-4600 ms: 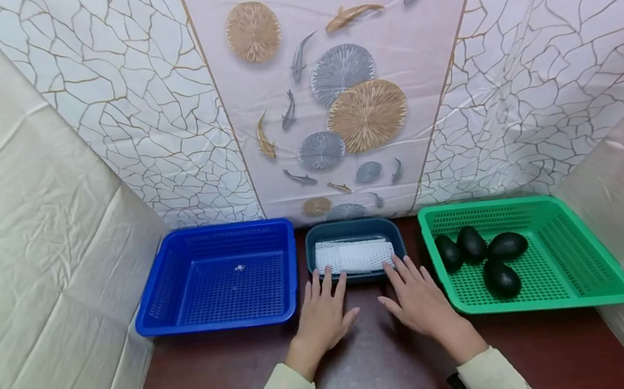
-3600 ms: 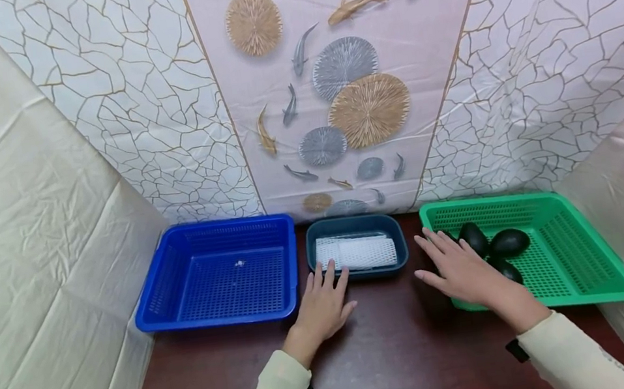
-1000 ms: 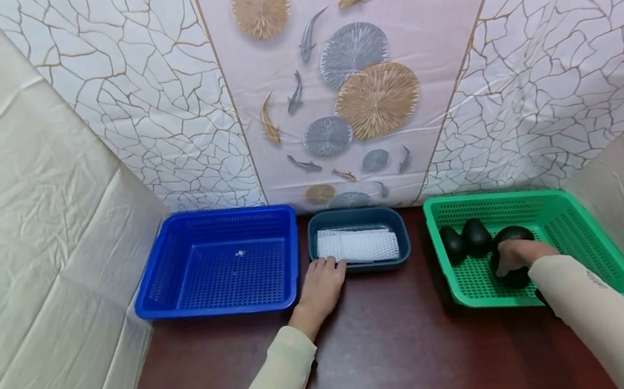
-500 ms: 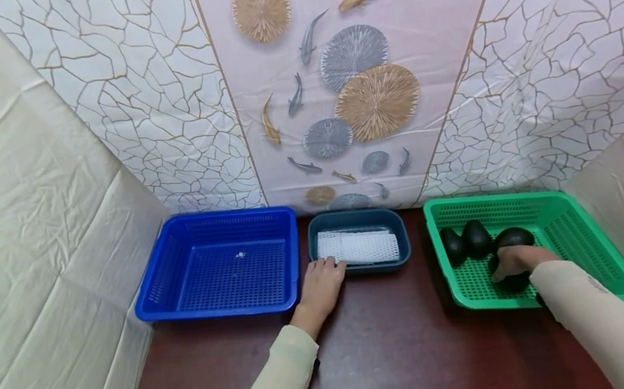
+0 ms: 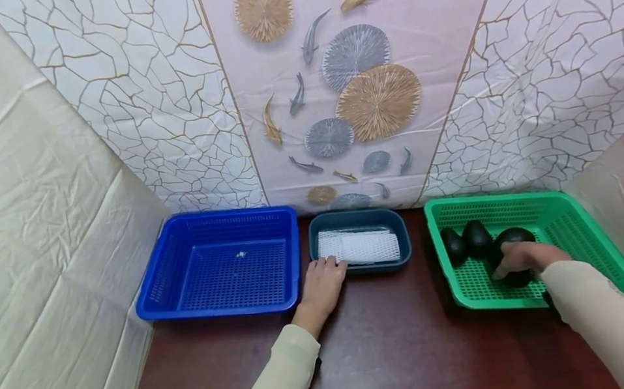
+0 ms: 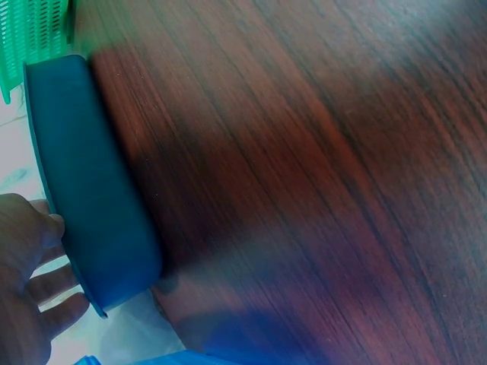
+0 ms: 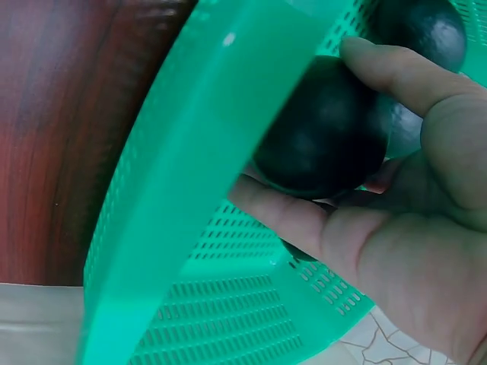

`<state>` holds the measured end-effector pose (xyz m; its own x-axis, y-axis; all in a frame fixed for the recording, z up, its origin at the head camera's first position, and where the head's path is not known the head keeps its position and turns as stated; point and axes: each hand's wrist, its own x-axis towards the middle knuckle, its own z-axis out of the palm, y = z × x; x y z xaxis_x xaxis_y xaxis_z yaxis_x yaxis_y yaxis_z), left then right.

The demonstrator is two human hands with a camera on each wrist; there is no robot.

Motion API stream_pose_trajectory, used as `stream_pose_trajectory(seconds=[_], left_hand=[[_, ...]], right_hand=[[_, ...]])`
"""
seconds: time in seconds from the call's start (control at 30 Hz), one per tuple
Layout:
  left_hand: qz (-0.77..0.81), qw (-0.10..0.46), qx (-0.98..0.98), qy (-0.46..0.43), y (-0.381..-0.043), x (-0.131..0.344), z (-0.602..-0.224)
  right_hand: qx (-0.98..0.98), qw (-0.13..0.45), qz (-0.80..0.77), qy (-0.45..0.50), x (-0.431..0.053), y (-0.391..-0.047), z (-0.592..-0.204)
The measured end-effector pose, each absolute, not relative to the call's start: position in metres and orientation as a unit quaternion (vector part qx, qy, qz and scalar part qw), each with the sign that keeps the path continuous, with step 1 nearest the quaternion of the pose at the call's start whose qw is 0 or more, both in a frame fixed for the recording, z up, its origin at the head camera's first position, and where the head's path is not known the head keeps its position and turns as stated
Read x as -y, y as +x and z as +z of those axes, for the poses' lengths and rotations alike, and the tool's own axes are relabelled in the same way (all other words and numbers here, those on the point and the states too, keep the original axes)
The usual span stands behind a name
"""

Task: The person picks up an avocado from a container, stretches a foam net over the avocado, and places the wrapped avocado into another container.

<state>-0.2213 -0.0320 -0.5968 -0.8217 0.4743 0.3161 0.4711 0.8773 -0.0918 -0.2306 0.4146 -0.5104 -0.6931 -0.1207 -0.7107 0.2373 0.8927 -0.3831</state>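
Note:
In the head view my right hand (image 5: pixel 518 257) is down inside the green basket (image 5: pixel 586 299). Its thumb and fingers grip the nearest dark avocado (image 7: pixel 323 129), which the right wrist view shows between them, close to the basket wall. Other black avocados (image 5: pixel 477 238) lie beside it in the basket. My left hand (image 5: pixel 323 287) holds the near left rim of a small dark teal tray (image 5: pixel 397 222), fingers bent over the edge in the left wrist view. White foam net sleeves (image 5: pixel 366 246) lie flat in that tray.
A blue basket (image 5: pixel 221 310) stands left of the tray, with a small white speck (image 5: pixel 241 254) on its floor. All three containers sit on the dark wooden table (image 5: pixel 392 355) near the patterned back cloth (image 5: pixel 176 107). Pale cloth walls (image 5: pixel 26 225) close the sides.
My right hand has gone from the tray's front rightward into the green basket and onto an avocado. My left fingers, straight earlier, have bent over the tray's rim. The view has shifted slightly.

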Motion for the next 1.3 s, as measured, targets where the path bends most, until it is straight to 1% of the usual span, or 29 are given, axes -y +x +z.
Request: stream_pose_trajectory(seconds=[0.3, 0.5, 0.63, 0.87, 1.0, 1.3], left_hand=[[0.003, 0.186, 0.951, -0.246, -0.221, 0.03, -0.596], [0.009, 0.173, 0.954, -0.243, -0.221, 0.03, -0.595], [0.012, 0.166, 0.955, -0.245, -0.222, 0.031, -0.595], [0.014, 0.173, 0.953, -0.249, -0.222, 0.032, -0.595], [0.011, 0.17, 0.953, -0.249, -0.222, 0.031, -0.595], [0.007, 0.166, 0.956, -0.243, -0.221, 0.031, -0.595]], right_hand=[[-0.88, 0.397, -0.256, 0.041, -0.41, -0.229, -0.49], [-0.89, 0.391, -0.232, 0.012, -0.407, -0.235, -0.479], [-0.9, 0.374, -0.224, -0.01, -0.407, -0.24, -0.474], [-0.924, 0.328, -0.188, -0.065, -0.405, -0.247, -0.468], [-0.93, 0.312, -0.172, -0.089, -0.403, -0.247, -0.463], [-0.938, 0.288, -0.16, -0.106, -0.39, -0.242, -0.448]])
